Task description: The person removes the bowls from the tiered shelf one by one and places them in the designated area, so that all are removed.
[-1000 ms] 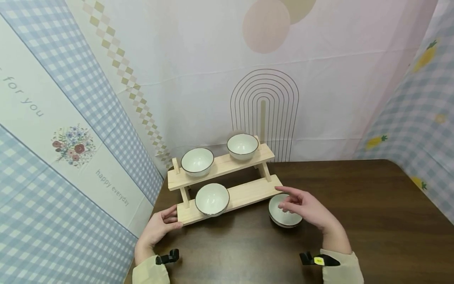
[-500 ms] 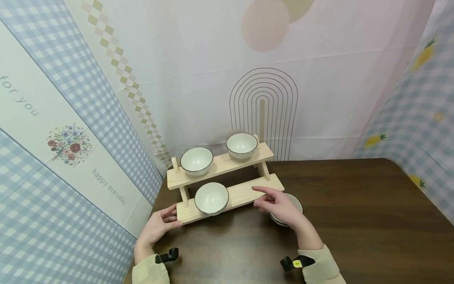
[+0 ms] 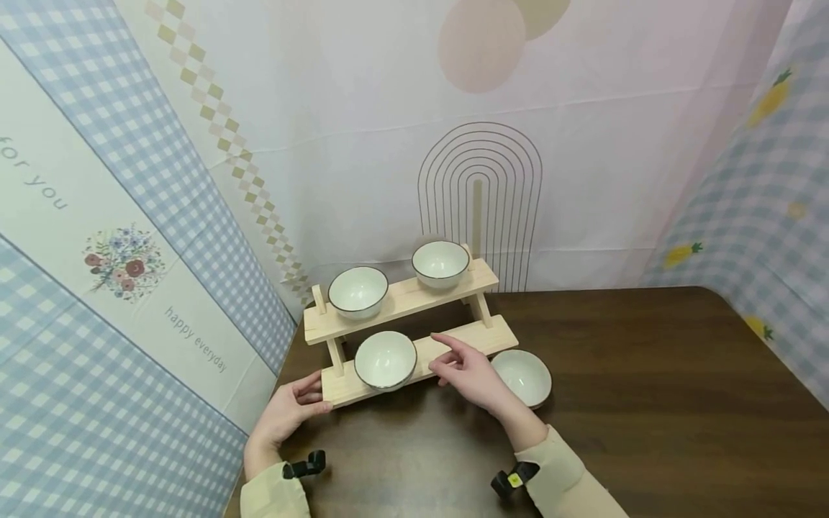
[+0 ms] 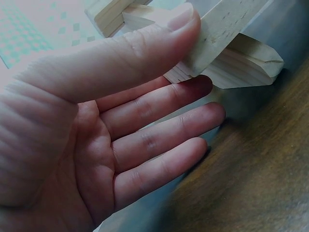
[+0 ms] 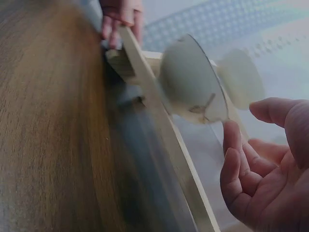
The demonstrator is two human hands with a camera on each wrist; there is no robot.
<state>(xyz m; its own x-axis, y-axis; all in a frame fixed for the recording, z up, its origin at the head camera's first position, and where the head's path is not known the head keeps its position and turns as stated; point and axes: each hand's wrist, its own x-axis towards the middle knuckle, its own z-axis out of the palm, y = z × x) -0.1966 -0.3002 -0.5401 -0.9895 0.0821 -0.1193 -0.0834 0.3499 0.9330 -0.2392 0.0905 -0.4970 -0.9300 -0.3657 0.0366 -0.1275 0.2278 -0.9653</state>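
A two-tier wooden shelf (image 3: 463, 334) stands on the table, with two white dark-rimmed bowls on its upper board. On the lower board sits another such bowl (image 3: 386, 361), left of the middle. My left hand (image 3: 289, 411) holds the left end of the lower board; in the left wrist view its thumb (image 4: 181, 19) lies over the board's end, the other fingers stretched out below. Holding nothing, my right hand (image 3: 469, 374) hovers over the lower board, just right of that bowl. The right wrist view shows its loosely bent fingers close to the rim of the lower bowl (image 5: 190, 79).
Another white bowl (image 3: 526, 380) stands on the dark wooden table (image 3: 648, 403), right of the shelf and beside my right forearm. Behind the shelf hangs a pale patterned cloth (image 3: 363, 180). A blue checked cloth (image 3: 168, 208) closes off the left side.
My right hand has moved left, from above the bowl on the table to beside the bowl on the lower board. The left hand and the shelf stay in place.
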